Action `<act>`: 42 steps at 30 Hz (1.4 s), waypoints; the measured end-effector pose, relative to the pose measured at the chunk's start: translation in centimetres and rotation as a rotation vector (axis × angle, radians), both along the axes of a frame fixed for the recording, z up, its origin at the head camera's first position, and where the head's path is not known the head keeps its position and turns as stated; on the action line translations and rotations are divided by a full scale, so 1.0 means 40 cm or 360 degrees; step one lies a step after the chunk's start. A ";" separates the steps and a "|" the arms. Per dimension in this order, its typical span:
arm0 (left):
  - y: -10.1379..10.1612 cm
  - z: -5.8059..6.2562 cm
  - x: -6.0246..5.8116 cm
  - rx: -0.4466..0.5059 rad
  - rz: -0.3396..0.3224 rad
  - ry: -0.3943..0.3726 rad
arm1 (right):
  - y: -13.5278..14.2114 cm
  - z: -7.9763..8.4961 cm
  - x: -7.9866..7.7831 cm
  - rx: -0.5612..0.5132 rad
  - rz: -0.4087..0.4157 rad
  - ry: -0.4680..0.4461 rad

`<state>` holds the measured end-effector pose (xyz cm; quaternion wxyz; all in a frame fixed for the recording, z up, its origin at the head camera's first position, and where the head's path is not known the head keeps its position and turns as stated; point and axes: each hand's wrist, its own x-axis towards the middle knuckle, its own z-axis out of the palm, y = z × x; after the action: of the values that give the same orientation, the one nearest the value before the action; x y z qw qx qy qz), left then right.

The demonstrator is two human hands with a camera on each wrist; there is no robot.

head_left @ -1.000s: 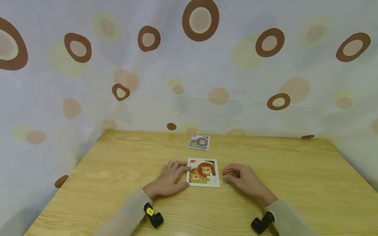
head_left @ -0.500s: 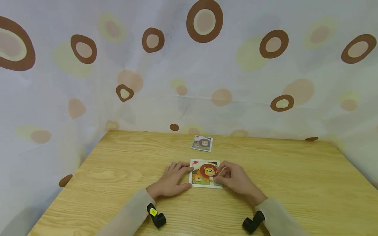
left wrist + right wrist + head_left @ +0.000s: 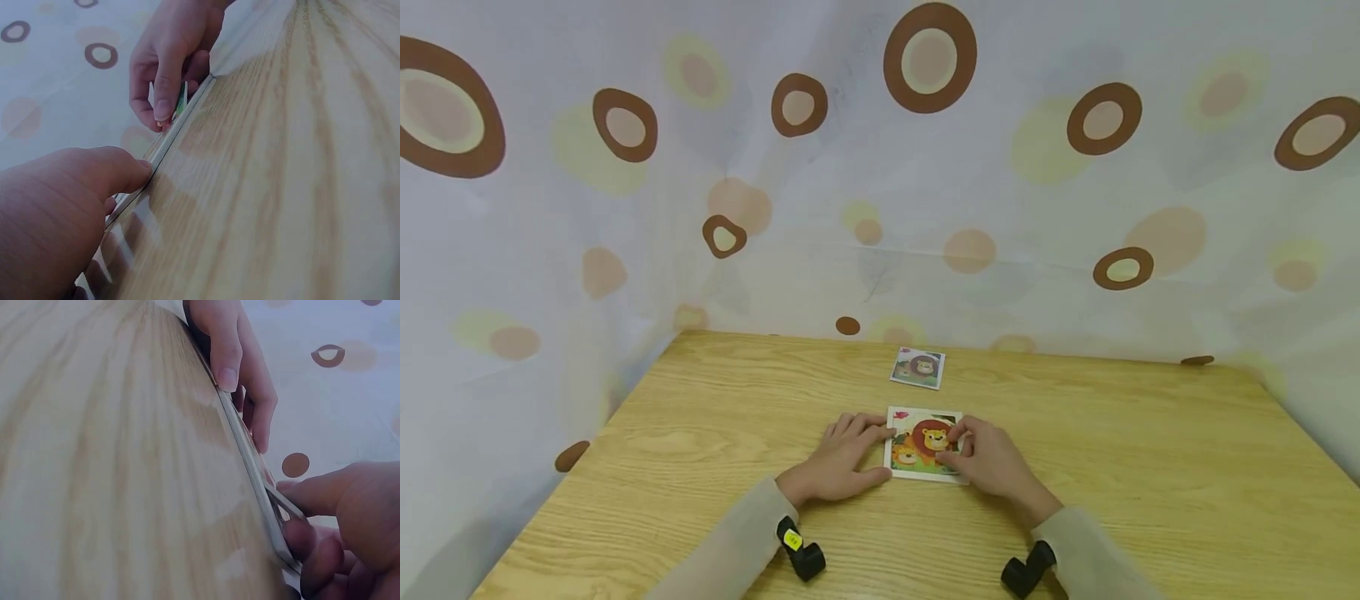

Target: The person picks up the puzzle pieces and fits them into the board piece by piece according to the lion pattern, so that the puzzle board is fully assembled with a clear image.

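Observation:
A small jigsaw puzzle [image 3: 934,437] with a lion and a cub sits in its white tray [image 3: 917,476] in the head view. My left hand [image 3: 844,463] lies at the tray's left side, thumb and fingertips touching the edge. Between right thumb and fingers, my right hand [image 3: 998,463] pinches a puzzle piece over the tray's right part. That piece [image 3: 182,99] looks green-edged and tilted in the left wrist view. Seen from the right wrist, the piece [image 3: 286,503] slants up from the tray's rim, one edge low against it. My right fingers hide most of its face.
Behind the tray lies a square picture card [image 3: 917,367] of the same lion scene. The wooden table [image 3: 737,392] reaches back to a white curtain [image 3: 820,275] printed with brown rings. Both wrists carry black cameras.
My right hand has moved left from beside the tray to over its right part, bringing the puzzle piece with it. The left hand stays at the tray's edge; the head view shifts slightly.

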<state>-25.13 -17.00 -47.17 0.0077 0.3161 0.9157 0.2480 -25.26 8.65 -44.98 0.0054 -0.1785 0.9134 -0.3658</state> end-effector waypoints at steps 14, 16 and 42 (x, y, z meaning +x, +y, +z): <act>0.000 0.017 -0.001 0.0011 0.0001 -0.0009 | -0.011 0.028 -0.006 0.0286 -0.0175 -0.0021; 0.001 0.017 -0.002 0.0012 0.0001 -0.0004 | -0.008 0.030 -0.007 0.0342 -0.0207 -0.0022; 0.001 0.001 0.001 -0.0012 0.0006 -0.0049 | -0.002 0.010 0.023 0.0141 -0.0252 -0.0040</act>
<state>-25.07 -16.96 -47.13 0.0226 0.3105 0.9170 0.2494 -24.35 8.58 -44.58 -0.0042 -0.1006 0.9399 -0.3264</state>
